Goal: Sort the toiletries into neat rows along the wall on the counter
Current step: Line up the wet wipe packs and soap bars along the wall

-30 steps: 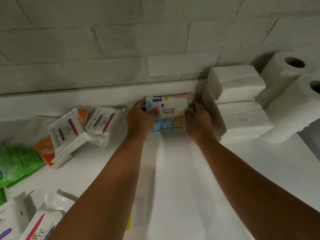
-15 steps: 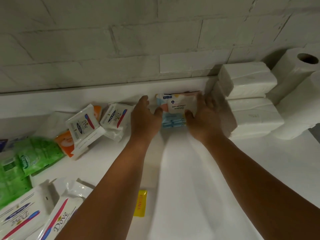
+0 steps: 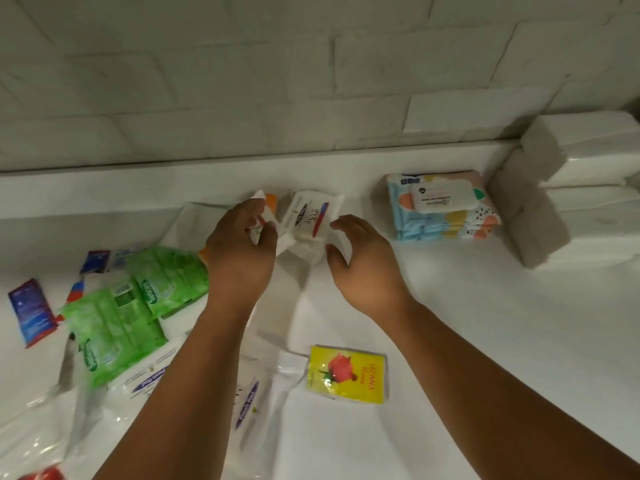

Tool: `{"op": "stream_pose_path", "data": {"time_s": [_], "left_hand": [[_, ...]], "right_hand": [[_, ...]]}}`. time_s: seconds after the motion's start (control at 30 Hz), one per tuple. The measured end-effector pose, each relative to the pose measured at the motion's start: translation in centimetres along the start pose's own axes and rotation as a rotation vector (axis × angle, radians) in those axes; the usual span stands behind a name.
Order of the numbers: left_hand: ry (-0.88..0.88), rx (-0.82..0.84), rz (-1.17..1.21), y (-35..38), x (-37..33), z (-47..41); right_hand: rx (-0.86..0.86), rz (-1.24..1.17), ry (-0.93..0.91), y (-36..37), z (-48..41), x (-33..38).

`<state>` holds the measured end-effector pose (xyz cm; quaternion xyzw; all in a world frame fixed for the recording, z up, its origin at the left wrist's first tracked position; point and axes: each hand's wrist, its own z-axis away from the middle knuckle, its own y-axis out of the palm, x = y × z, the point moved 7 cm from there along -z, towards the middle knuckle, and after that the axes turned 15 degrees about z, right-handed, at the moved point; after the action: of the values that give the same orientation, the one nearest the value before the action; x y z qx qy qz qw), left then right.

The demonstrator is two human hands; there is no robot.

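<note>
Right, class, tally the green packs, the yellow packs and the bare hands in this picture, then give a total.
Green packs: 2
Yellow pack: 1
Hands: 2, the left hand gripping a white pack, the right hand holding nothing
Total: 5

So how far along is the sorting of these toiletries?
Done: the wet wipes stack sits by the wall beside the tissue packs. In hand: the left hand grips a white packet; the right hand hovers open by a Dove packet. Left: green packs, yellow pack, blue sachets.
</note>
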<state>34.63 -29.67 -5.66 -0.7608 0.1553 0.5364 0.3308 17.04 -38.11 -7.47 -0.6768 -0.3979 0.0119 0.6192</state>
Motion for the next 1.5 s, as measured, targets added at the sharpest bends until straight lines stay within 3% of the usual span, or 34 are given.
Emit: {"op": "stream_pose_path", "data": {"time_s": [0.17, 0.43, 0.73, 0.9, 1.07, 1.23, 1.33, 1.5], "left_hand": [[-0.002, 0.089, -0.013, -1.5, 1.0, -1.3], [0.052, 0.27, 0.113, 2.1, -1.4, -3.9], [-0.041, 0.483, -0.322, 6.3, 2.0, -5.1], [-0.05, 0.549, -0.355, 6.8, 3.7, -5.2], [-0.123, 0.561, -0.268, 6.5, 3.5, -4.9], [-0.601, 0.615, 0.198, 7.0, 6.8, -2.7], [-0.63, 0.629, 0.262, 7.2, 7.2, -1.8], [-0.467, 0.477, 0.128, 6.3, 6.0, -2.6]], "right_hand": [[0.044, -0.002, 0.138, 2.9, -0.8, 1.7], [0.059, 0.094, 0.279, 5.1, -1.9, 1.9], [0.062, -0.023, 0.445, 5.1, -1.6, 1.9], [0.062, -0.239, 0.567, 5.6, -1.3, 1.4], [-0.006, -0.497, 0.633, 4.7, -1.1, 0.5], [-0.101, -0.629, 0.627, 3.5, -0.9, -0.1], [-0.127, -0.664, 0.641, 3.0, -0.4, -0.8], [-0.137, -0.766, 0.64, 2.2, 0.9, -2.6]]}}
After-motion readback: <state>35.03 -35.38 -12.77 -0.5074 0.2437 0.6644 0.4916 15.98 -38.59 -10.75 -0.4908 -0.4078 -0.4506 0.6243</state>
